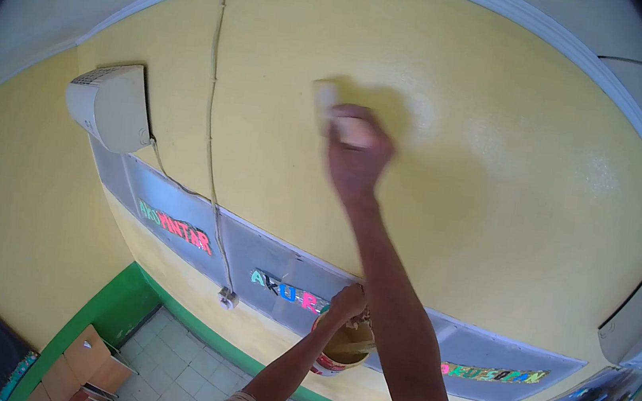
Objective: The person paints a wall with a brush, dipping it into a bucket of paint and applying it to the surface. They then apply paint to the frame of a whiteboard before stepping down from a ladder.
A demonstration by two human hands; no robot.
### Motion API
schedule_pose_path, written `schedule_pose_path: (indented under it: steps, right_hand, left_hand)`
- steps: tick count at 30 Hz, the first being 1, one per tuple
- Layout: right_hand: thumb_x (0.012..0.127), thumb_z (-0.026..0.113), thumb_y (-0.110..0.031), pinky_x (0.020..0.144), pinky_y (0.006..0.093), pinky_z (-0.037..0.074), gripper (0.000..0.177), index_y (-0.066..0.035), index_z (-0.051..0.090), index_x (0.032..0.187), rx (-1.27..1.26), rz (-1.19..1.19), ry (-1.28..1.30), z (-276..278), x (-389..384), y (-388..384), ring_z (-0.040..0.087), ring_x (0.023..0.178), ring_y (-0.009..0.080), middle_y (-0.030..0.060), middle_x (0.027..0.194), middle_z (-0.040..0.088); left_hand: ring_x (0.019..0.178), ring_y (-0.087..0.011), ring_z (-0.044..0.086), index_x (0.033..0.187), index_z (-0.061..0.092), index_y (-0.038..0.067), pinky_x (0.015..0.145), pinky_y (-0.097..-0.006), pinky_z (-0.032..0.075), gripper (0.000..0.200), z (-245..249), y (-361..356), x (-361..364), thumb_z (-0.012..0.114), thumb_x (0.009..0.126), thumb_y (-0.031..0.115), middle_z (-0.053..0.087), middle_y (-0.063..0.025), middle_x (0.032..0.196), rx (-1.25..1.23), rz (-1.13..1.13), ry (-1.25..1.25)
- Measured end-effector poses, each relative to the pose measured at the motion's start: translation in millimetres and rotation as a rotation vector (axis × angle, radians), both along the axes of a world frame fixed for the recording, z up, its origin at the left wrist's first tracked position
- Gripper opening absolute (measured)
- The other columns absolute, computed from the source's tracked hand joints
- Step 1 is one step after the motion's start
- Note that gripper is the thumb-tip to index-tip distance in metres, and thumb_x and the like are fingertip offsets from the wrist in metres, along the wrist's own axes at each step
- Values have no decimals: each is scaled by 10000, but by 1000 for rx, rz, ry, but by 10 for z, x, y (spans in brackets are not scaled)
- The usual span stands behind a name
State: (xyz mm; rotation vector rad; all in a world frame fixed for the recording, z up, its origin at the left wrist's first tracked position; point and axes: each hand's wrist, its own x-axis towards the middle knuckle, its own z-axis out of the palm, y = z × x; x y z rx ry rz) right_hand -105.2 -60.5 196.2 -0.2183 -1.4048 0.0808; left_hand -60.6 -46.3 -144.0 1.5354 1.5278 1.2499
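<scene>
My right hand [361, 145] is raised against the yellow wall [265, 130], its fingers wrapped round a paintbrush [324, 98]. The brush is smeared by motion, and its pale head overlaps the wall. Lower down, my left hand [348, 303] grips the rim of a paint bucket [329, 364]. Yellowish paint shows inside the bucket, with a flat pale stick [351, 348] lying across its mouth. My right forearm passes in front of the bucket's right side.
An air conditioner [112, 107] hangs at left, with a cable [212, 107] running down the wall. Grey boards [251, 244] with coloured letters cross below. Another white unit [638, 324] is at right. Wooden furniture [81, 359] stands on the tiled floor [181, 360].
</scene>
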Motion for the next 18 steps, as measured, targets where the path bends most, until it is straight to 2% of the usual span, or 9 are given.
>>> schedule_pose_path:
  steps: [1, 2, 4, 9, 10, 12, 15, 17, 18]
  right_hand:
    - [709, 738, 61, 724, 287, 522, 199, -33, 694, 878, 48, -18, 108, -37, 300, 103, 659, 781, 161, 69, 845, 691]
    - [738, 747, 61, 750, 272, 523, 178, -11, 686, 889, -159, 302, 311, -115, 618, 98, 644, 791, 145, 63, 857, 685]
    - [755, 743, 50, 765, 273, 531, 189, 18, 667, 925, -109, 91, 463, -255, 1333, -22, 629, 824, 143, 82, 911, 676]
    - [812, 696, 42, 779, 342, 548, 87, 25, 646, 882, -66, -764, 726, -665, 2593, -354, 647, 853, 229, 128, 953, 668]
    - [812, 696, 42, 779, 342, 548, 87, 25, 646, 882, -65, -771, 729, -731, 2604, -320, 647, 853, 229, 128, 953, 668]
    - [819, 718, -14, 788, 326, 542, 119, 13, 674, 926, 147, -1067, 494, -924, 2599, -122, 645, 845, 222, 103, 944, 676]
    - [901, 607, -40, 836, 355, 529, 165, 21, 647, 1049, 106, -762, 434, -1392, 1571, 165, 636, 912, 235, 127, 996, 665]
    - [919, 547, -137, 706, 370, 561, 304, -108, 602, 1216, -328, -653, -380, -1756, 737, 112, 638, 929, 207, 111, 1142, 630]
    - [863, 609, -142, 627, 365, 556, 231, -168, 680, 1081, 40, -473, -201, -1503, 479, -196, 652, 897, 219, 93, 1124, 641]
  left_hand:
    - [996, -416, 640, 1123, 636, 36, 906, -490, 477, 741, 344, -157, 8, 307, 931, 672, 670, -248, 1021, -190, 58, 326]
    - [996, -416, 640, 1123, 636, 36, 906, -490, 477, 741, 496, -208, -7, 307, 931, 672, 670, -248, 1021, -192, 49, 331]
    - [1008, -441, 626, 1060, 644, -38, 941, -513, 446, 931, 657, -237, -19, 154, 910, 739, 654, -294, 1015, -426, 5, 217]
    - [1037, -446, 610, 1030, 644, -70, 955, -531, 429, 980, 451, -104, 3, 124, 901, 751, 639, -315, 1040, -344, 48, 255]
    - [1046, -444, 607, 1032, 646, -66, 956, -535, 427, 980, 468, -116, 8, 122, 901, 751, 638, -315, 1042, -356, 55, 253]
    - [1051, -450, 603, 1038, 646, -66, 959, -535, 423, 979, 538, -179, 31, 119, 903, 748, 636, -319, 1045, -344, 54, 245]
    - [1052, -465, 596, 1053, 646, -71, 968, -528, 417, 982, 234, -30, 30, 112, 909, 741, 632, -329, 1042, -294, 58, 260]
    - [1047, -474, 594, 1062, 646, -75, 974, -521, 413, 986, 254, 5, 48, 108, 911, 737, 630, -336, 1035, -251, 54, 282]
    - [1034, -477, 598, 1063, 644, -87, 968, -515, 414, 995, 491, -95, 64, 114, 910, 742, 631, -341, 1022, -356, 66, 285]
